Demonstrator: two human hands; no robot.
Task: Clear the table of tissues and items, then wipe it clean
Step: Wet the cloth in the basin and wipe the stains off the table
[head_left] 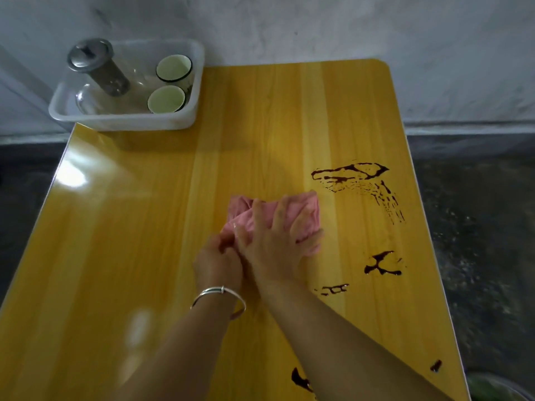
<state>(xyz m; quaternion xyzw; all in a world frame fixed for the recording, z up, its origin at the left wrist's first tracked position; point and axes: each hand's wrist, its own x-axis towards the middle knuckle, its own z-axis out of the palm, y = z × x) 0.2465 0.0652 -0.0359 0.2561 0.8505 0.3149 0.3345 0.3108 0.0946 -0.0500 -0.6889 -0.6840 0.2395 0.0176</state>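
A crumpled pink cloth (246,211) lies on the yellow wooden table (144,227), right of its middle. My right hand (275,241) presses flat on the cloth with fingers spread. My left hand (215,263), with a silver bangle on the wrist, pinches the cloth's near left corner. Dark brown liquid smears (353,175) streak the table to the right of the cloth, and more of the dark smears (382,264) sit nearer along the right side.
A white plastic tub (121,123) stands at the table's far left corner, holding a metal-lidded glass jug (95,66) and two green-lined cups (173,68). A grey wall runs behind. Dark floor lies on both sides, with a green object (486,389) at the bottom right.
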